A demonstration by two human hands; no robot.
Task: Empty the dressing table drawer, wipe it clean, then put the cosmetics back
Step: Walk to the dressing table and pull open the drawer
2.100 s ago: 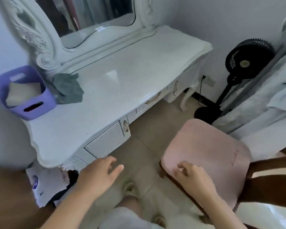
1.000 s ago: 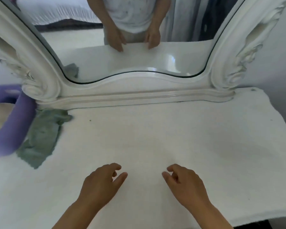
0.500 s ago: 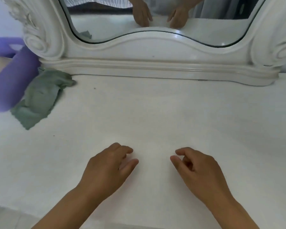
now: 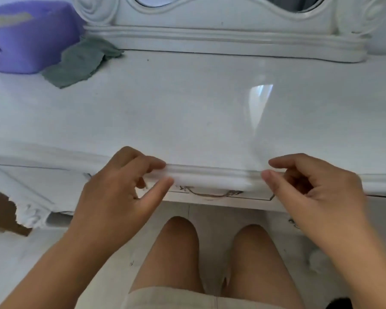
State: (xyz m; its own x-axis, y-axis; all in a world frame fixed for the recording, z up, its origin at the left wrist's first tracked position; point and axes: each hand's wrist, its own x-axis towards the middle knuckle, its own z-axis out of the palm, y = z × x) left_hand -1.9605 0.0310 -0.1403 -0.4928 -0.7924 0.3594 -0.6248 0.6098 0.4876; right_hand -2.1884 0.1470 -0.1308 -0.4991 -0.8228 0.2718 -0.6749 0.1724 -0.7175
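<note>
Bench (image 4: 187,112) now fills our view; a second ago we faced mirror, so our gaze dropped to near edge. Drawer (image 4: 212,196) sits under that edge, closed, handle between our hands. Grey cloth (image 4: 80,61) lies far left beside purple basket (image 4: 29,36). Left hand (image 4: 120,197) and right hand (image 4: 316,192) lowered to edge, grips loosely curled, holding nothing. Emptying not started.

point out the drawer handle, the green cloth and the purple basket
drawer handle (image 4: 212,194), head view, on the middle of the metal bail under the tabletop edge
green cloth (image 4: 80,61), head view, on the centre of the crumpled fabric
purple basket (image 4: 29,41), head view, on its front wall
</note>
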